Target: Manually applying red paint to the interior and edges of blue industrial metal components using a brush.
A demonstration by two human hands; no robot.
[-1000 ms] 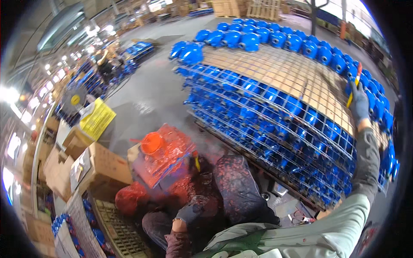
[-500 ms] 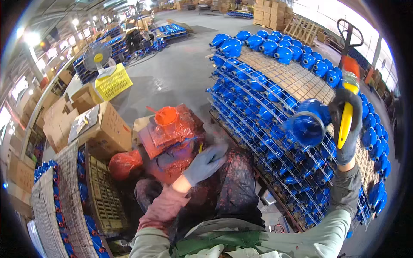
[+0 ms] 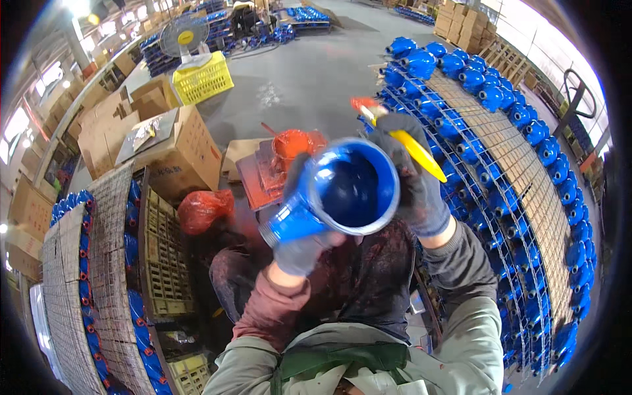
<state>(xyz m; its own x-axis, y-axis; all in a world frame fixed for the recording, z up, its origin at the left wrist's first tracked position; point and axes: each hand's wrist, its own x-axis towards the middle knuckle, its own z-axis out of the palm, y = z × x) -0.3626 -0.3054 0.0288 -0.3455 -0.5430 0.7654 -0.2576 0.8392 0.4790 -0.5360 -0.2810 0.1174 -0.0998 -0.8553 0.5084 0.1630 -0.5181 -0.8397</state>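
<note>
A glossy blue hollow casting (image 3: 289,218), with a wide round opening facing up toward me and a narrower neck at its lower left, is held in front of my lap. My left hand (image 3: 297,251), in a grey glove, is closed around its neck side from below. My gloved right hand (image 3: 421,197) is closed on a paintbrush (image 3: 420,157) with a yellow handle and red-stained bristles, and is against the casting's right side. Behind the casting stands a tub of red-orange paint (image 3: 289,141) on a paint-covered support (image 3: 253,178), partly hidden.
On my right are stacked wire-mesh layers (image 3: 520,178) of blue castings. At left stand a cardboard box (image 3: 187,155), a red plastic-wrapped bundle (image 3: 205,212) and more mesh racks (image 3: 62,263). Farther off are a yellow crate (image 3: 204,78), a fan (image 3: 185,37) and a pallet jack handle (image 3: 579,99).
The casting and brush have come from above the right-hand stack to in front of my lap. My left hand has risen from my lap and taken hold of the casting. The view has shifted.
</note>
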